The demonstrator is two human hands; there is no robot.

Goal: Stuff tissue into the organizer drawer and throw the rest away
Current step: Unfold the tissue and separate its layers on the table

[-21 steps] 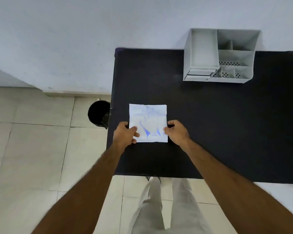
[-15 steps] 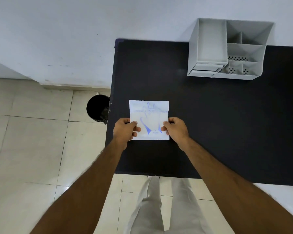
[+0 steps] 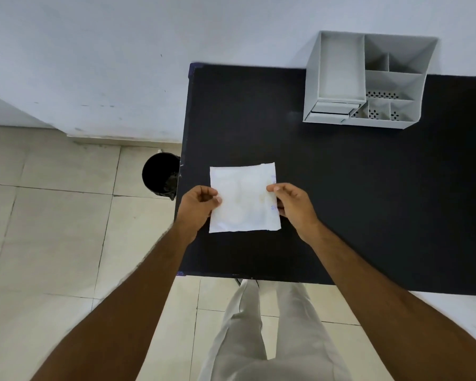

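Observation:
A square white tissue pack (image 3: 243, 198) is held over the near left part of the black table (image 3: 355, 188), its plain white side facing up. My left hand (image 3: 199, 206) pinches its left edge and my right hand (image 3: 293, 204) pinches its right edge. A grey desk organizer (image 3: 368, 81) stands at the table's back edge against the wall. Its small drawer (image 3: 333, 110) at the front left looks slightly pulled out. A black waste bin (image 3: 161, 174) sits on the floor just left of the table.
The table's left edge runs beside the bin, and its near edge is right in front of my legs (image 3: 270, 339). Beige floor tiles spread to the left. A white wall backs the table.
The pack has been lifted and turned over: the blue print that faced up earlier is hidden and the plain white side shows. Both hands rose slightly with it.

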